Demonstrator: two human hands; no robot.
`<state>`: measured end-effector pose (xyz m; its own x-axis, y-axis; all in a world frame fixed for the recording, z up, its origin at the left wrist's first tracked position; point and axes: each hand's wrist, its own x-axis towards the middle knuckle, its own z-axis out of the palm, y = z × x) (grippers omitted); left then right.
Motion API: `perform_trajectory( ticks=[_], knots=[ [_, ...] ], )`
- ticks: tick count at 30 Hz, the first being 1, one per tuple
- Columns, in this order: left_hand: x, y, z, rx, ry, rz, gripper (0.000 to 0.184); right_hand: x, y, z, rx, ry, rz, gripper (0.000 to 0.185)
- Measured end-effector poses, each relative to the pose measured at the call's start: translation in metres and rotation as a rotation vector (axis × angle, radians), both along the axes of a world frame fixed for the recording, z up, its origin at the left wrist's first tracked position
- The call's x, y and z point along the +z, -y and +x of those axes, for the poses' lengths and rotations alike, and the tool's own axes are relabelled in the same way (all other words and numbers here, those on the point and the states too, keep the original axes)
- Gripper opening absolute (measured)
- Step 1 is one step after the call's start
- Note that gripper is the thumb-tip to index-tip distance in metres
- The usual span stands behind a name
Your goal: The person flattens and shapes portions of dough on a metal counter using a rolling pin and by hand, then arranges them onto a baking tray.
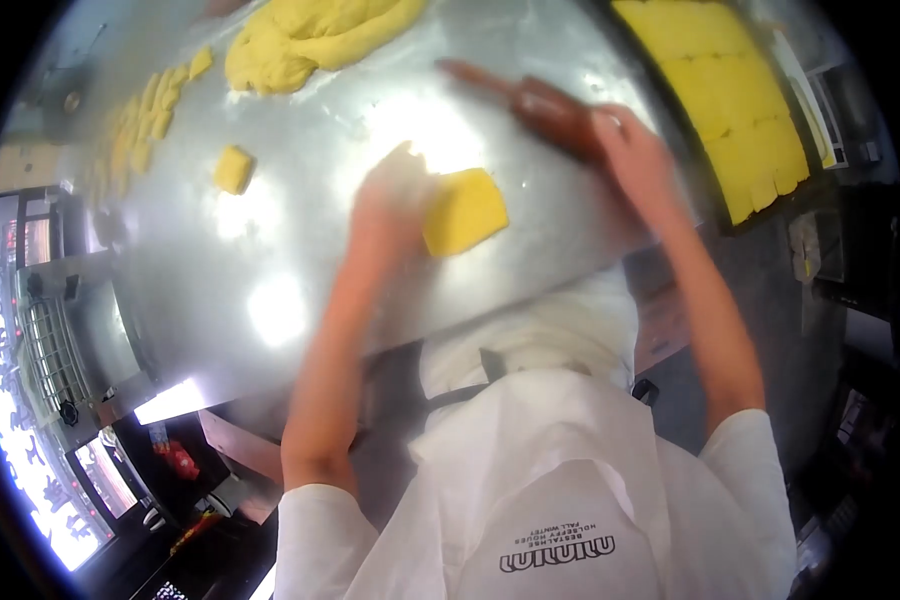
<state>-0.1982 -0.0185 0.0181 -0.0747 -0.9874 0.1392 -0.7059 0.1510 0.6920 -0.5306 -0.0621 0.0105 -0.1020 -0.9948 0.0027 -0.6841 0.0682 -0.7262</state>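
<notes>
A flattened piece of yellow dough (pixel 467 213) lies on the metal table near its front edge. My left hand (pixel 395 195) is at the dough's left edge, overlapping it. Motion blurs its fingers, so their grip cannot be made out. To the right, my right hand (pixel 635 155) is closed around one end of a reddish-brown rolling pin (pixel 555 112). The pin slants up and to the left, away from the dough piece, and is slightly blurred.
A large yellow dough mass (pixel 305 45) sits at the table's far side. One small dough lump (pixel 234 170) lies to the left, with several cut pieces (pixel 155 112) beyond. A dark-edged tray (pixel 697 165) at right bears yellow dough sheets (pixel 735 100).
</notes>
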Motion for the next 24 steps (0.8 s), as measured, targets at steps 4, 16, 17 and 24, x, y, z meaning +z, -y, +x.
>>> perform_trajectory(
  ticks=[4, 16, 17, 24],
  knots=[
    [-0.005, 0.008, -0.016, -0.118, 0.152, 0.138, 0.037, -0.010, -0.030, -0.028, -0.166, -0.142, -0.210, 0.048],
    [0.033, -0.039, -0.025, -0.126, 0.179, -0.171, 0.035, -0.025, -0.050, -0.043, -0.124, -0.309, -0.420, 0.049],
    [0.030, -0.046, -0.026, -0.168, 0.267, -0.182, 0.034, -0.025, -0.049, -0.043, -0.116, -0.312, -0.426, 0.049],
    [0.007, -0.061, -0.037, 0.091, 0.060, -0.144, 0.067, -0.029, -0.050, -0.043, -0.113, -0.322, -0.435, 0.051]
  ],
)
